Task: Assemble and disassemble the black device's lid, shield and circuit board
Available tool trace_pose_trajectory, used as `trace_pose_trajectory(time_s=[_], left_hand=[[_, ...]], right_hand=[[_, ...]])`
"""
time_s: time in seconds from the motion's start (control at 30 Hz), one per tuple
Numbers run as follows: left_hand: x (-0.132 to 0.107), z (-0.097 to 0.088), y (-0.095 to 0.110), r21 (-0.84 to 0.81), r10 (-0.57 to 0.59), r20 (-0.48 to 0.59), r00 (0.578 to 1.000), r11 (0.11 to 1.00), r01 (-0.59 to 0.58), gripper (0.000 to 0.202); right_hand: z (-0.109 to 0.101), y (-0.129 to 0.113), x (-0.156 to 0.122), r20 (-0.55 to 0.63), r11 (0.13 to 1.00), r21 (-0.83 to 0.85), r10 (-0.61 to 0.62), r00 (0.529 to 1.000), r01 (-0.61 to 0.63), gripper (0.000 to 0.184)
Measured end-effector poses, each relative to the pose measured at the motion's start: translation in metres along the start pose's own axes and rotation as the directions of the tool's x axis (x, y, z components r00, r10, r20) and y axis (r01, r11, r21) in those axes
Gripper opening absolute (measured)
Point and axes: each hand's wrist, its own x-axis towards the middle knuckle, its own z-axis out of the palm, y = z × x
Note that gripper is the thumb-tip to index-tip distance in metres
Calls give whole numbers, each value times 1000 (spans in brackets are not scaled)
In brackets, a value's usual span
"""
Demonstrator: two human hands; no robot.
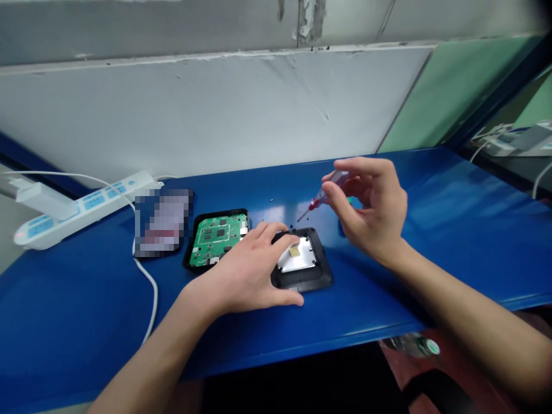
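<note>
My right hand (pixel 373 207) grips a small screwdriver (pixel 317 199) with a clear handle and a red collar. Its shaft slants down to the left, the tip over the area just behind a black plastic cover (pixel 321 273). Small dark screws (pixel 291 226) lie near that tip. Across the cover's left side, my left hand (pixel 254 267) holds it, thumb at the front edge and fingers at the far side. A silver metal plate (pixel 304 259) with a yellowish square pad (pixel 294 251) is in the cover. Left of it, a black housing holds a green circuit board (pixel 215 234), partly hidden by my hand.
A white power strip (pixel 92 201) with a plugged-in adapter lies at the left, its white cable (pixel 153 287) crossing the blue table (pixel 388 305). A phone-like, pixelated object (pixel 166 221) lies beside it. A green-and-blue item (pixel 342 224) is partly behind my right hand. A wall stands behind.
</note>
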Motion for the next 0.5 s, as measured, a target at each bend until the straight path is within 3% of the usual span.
trace_pose_trajectory(time_s=[0.2,0.5], left_hand=[[0,-2,3,-22,-5,15,1000,1000,6,84],[-1,-2,4,-24,8,-1,1000,1000,-8,83]], right_hand=[[4,7,-3,114,995,-41,90,989,-86,25],[6,9,-4,148,993,-65,106,983,-97,25]])
